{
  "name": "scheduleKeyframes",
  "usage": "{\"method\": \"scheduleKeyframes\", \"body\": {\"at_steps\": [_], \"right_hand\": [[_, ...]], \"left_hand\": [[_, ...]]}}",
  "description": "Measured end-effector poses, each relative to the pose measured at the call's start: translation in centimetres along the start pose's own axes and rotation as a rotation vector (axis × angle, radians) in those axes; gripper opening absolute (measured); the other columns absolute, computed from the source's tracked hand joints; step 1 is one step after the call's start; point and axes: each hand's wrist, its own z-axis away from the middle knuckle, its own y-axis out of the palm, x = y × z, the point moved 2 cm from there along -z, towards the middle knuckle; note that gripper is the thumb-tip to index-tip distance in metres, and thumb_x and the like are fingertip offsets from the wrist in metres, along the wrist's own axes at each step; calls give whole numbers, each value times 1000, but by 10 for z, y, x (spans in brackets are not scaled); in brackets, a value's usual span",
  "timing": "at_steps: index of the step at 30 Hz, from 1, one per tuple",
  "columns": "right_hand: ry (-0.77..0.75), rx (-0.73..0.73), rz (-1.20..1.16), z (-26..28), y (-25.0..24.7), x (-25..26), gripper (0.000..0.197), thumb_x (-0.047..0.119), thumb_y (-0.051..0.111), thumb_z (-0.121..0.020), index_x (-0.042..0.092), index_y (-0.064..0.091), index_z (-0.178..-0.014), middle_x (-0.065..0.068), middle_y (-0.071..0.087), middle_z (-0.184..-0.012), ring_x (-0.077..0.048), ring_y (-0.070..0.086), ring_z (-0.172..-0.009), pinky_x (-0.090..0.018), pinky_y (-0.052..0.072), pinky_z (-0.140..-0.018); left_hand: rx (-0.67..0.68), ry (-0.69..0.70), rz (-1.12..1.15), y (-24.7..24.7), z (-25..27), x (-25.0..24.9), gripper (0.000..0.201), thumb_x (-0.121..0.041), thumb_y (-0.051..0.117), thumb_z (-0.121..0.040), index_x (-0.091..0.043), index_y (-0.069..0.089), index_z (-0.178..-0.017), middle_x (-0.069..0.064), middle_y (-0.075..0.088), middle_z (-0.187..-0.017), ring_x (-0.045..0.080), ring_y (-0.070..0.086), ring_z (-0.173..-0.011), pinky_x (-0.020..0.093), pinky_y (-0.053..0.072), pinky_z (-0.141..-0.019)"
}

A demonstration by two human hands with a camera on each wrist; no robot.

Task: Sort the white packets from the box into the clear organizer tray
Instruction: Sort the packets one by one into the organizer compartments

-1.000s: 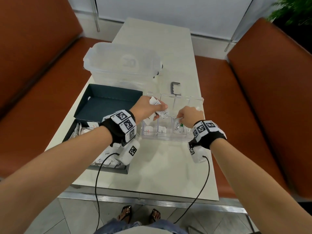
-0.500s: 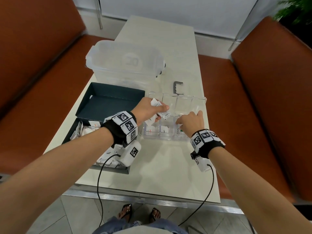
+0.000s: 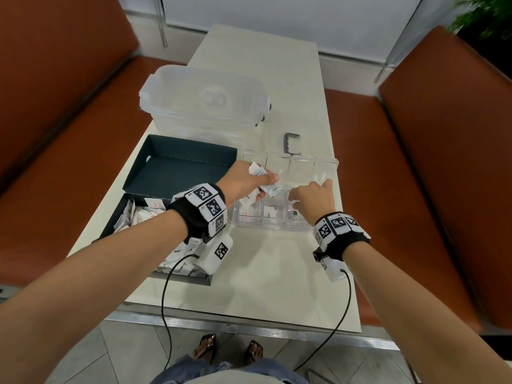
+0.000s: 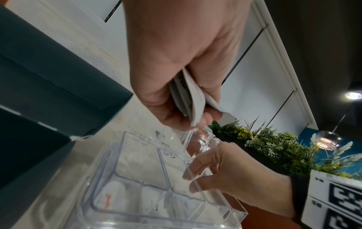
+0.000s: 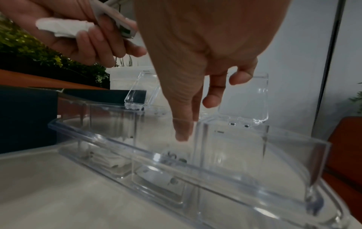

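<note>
White packets (image 3: 265, 182) are gripped in the left hand (image 3: 243, 182) over the clear organizer tray (image 3: 327, 165), into which relaxed fingers (image 5: 183, 127) of the right hand (image 3: 314, 200) are dipped.

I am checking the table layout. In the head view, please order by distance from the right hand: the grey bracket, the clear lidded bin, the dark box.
From the right hand:
1. Grey bracket, just beyond the organizer tray.
2. Dark box, across to the left.
3. Clear lidded bin, far back left.
</note>
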Motion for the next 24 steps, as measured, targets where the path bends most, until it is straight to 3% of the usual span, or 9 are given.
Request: {"method": "scheduleKeyframes", "body": {"at_steps": [7, 12, 17, 20, 24], "right_hand": [[-19, 143, 138, -1, 2, 6, 31, 49, 62, -87, 41, 62, -117, 8, 67, -106, -20, 48, -112, -46, 26, -99], [-16, 166, 70, -5, -2, 1, 27, 39, 63, -88, 42, 63, -115, 9, 68, -108, -19, 48, -114, -49, 22, -101], [-2, 145, 23, 0, -1, 6, 20, 42, 63, -87, 41, 67, -107, 9, 68, -101, -19, 47, -111, -48, 23, -100], [-8, 151, -9, 5, -9, 4, 19, 41, 63, -89, 41, 68, -107, 9, 68, -103, -18, 48, -111, -47, 23, -100], [65, -11, -314, 11, -35, -4, 17, 29, 56, -94, 34, 71, -99, 9, 71, -97, -18, 61, -98, -40, 33, -95]], "left_hand": [[8, 2, -6, 3, 1, 2, 22, -20, 71, -87, 0, 69, -98, 9, 67, -64, 12, 53, -42, 20, 46, -44], [14, 6, 4, 1, 4, 1, 11, -18, 70, -88, -7, 68, -89, -1, 67, -55, 9, 53, -40, 19, 46, -42], [-6, 0, 31, -2, 3, 2, 23, -21, 70, -88, 0, 68, -98, 1, 69, -60, 10, 54, -43, 20, 47, -43], [-19, -19, 47, -1, 2, 4, 27, -27, 71, -87, -1, 67, -94, 3, 70, -64, 11, 56, -45, 20, 47, -43], [-26, -28, 87, -1, 0, 4, 31, -34, 67, -89, -3, 64, -88, 7, 68, -69, 11, 57, -46, 21, 48, -43]]}}
